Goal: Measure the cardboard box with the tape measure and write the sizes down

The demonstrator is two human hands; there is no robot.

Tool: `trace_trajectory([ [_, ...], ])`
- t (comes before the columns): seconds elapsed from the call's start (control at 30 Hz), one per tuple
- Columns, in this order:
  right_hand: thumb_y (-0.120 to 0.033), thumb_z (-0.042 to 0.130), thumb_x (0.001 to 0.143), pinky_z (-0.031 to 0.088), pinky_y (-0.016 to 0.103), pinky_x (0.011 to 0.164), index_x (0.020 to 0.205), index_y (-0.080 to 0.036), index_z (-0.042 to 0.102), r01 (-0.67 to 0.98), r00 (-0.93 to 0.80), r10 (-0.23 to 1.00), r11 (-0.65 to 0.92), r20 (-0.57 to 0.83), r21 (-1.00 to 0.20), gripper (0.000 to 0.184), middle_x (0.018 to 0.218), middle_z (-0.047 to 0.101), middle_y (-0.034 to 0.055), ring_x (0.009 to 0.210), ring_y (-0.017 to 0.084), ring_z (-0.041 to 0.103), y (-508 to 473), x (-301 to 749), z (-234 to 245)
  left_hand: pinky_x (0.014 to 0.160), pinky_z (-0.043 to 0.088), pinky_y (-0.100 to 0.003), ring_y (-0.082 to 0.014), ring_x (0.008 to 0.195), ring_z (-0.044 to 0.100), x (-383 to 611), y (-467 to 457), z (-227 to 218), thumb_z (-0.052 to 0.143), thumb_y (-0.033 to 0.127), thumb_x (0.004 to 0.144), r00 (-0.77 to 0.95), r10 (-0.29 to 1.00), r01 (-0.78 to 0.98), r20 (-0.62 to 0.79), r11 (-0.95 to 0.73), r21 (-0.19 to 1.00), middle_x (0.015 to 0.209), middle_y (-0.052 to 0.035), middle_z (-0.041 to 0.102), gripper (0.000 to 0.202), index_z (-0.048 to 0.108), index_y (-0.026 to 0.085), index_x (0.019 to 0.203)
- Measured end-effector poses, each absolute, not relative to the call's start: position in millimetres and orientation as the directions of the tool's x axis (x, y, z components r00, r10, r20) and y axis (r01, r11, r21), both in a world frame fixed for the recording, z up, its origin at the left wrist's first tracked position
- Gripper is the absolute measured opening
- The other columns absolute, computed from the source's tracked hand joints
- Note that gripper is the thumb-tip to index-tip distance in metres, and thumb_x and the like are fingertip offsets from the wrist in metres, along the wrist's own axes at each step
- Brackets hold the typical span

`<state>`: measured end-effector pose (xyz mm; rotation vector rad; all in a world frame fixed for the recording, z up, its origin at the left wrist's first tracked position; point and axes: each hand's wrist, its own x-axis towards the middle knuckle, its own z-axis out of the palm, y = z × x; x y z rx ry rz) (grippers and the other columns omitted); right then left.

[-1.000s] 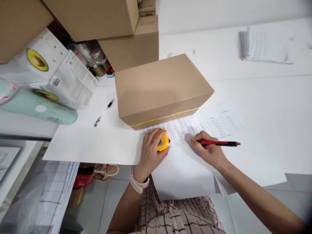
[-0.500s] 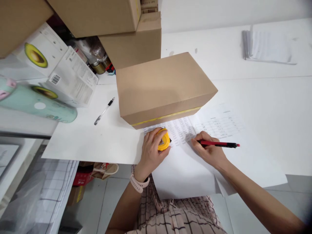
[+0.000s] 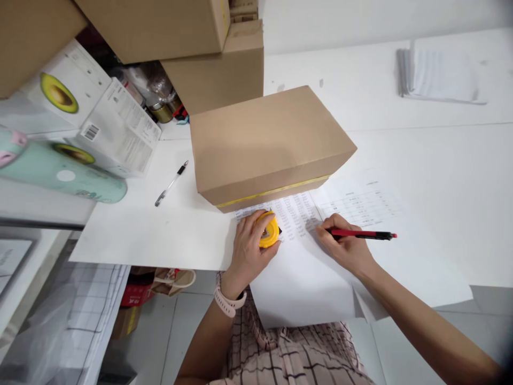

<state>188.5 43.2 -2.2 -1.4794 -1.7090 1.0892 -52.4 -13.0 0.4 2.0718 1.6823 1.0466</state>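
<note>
A yellow tape measure [image 3: 271, 233] is in the grip of my left hand [image 3: 250, 243], which rests on a printed sheet [image 3: 304, 289] at the table's front edge. My right hand [image 3: 347, 248] is closed around a red and black pen [image 3: 363, 234] over the same paper. The pen's writing tip is hidden by my fingers. Just beyond both hands lies a closed cardboard box [image 3: 272, 144] with a yellow stripe along its near side, covering the far part of the sheet. Another printed sheet [image 3: 360, 200] lies partly under my right hand.
A clear pen with a black grip [image 3: 171, 183] lies on the white table [image 3: 160, 235] at left. Beyond it are a mint-green bottle [image 3: 80, 174] and white avocado-printed boxes [image 3: 120, 123]. More cardboard boxes [image 3: 224, 80] are stacked behind. A paper stack [image 3: 441, 75] sits far right.
My right hand has shifted very slightly, and the red and black pen's rear end has moved a little right and up. My left hand stays put with the tape measure.
</note>
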Motion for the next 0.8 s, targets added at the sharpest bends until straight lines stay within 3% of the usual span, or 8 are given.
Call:
trace_trajectory([
  [0.8, -0.035, 0.064, 0.090, 0.031, 0.027, 0.050, 0.073, -0.024, 0.052, 0.494, -0.163, 0.985, 0.027, -0.062, -0.869, 0.024, 0.062, 0.047, -0.0030, 0.055, 0.012, 0.039, 43.0, 191.4, -6.3, 0.109, 0.047, -0.047, -0.0297, 0.124, 0.057, -52.0, -13.1, 1.0, 0.073, 0.018, 0.088, 0.069, 0.933, 0.737, 0.353, -0.287, 0.613, 0.138, -0.0123, 0.061, 0.056, 0.051, 0.025, 0.138],
])
